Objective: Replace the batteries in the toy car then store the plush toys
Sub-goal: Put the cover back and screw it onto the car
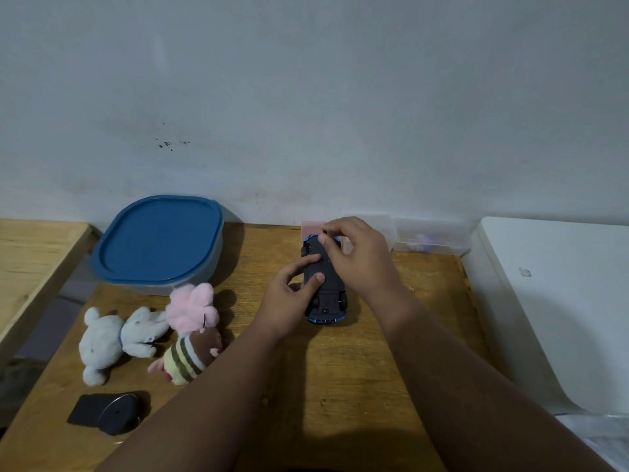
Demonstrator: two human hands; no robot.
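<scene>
Table (432,277): wooden, and carries everything.
White unit (558,301): right edge, well apart from the work.
Container (160,238): far left, blue lid on; it must come off before storing.
Plush toys (105,342): three, near left, soft and light; they can be taken anywhere on the body.
Toy car (326,301): centre, belly up. Probably light, stiff plastic with a smooth shell; best held by the sides.
Clear box (432,236): far right, against the wall.
Left hand (289,301): curled round the car's left side, thumb on the underside.
Right hand (360,257): fingertips pinched at the car's far end; any small part between them is unclear.
Black pouch (105,412): near left, out of the way.
</scene>
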